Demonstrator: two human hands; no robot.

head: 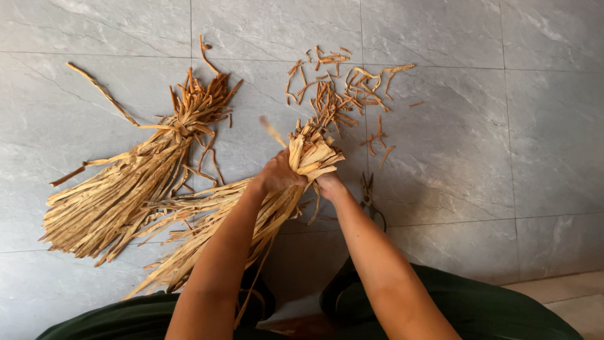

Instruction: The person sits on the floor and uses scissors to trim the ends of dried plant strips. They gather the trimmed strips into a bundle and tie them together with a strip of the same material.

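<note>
A person seated on a grey tiled floor [503, 126] is gathering a bundle of dried, tan plant strips [251, 214], both hands working at its upper end near the middle of the view. The left hand [277, 173] is clamping around the bundle's neck, fingers closed on the strips; the right hand [328, 186] is pinching the same neck from the 4 o'clock side, also closed on it. The cut tips [314, 151] are fanning out above the fists, while the long tails are trailing toward 7 o'clock across the lap.

The step in hand appears to be squaring and cinching the bundle; binding it would call for a firm, steady grip on the neck.

At 9 o'clock a finished, tied bundle [126, 189] is lying flat. Trimmed scraps [343, 88] are scattering at 12 o'clock. A pair of shears [368, 195] is resting just beside the right wrist. No container is showing.
</note>
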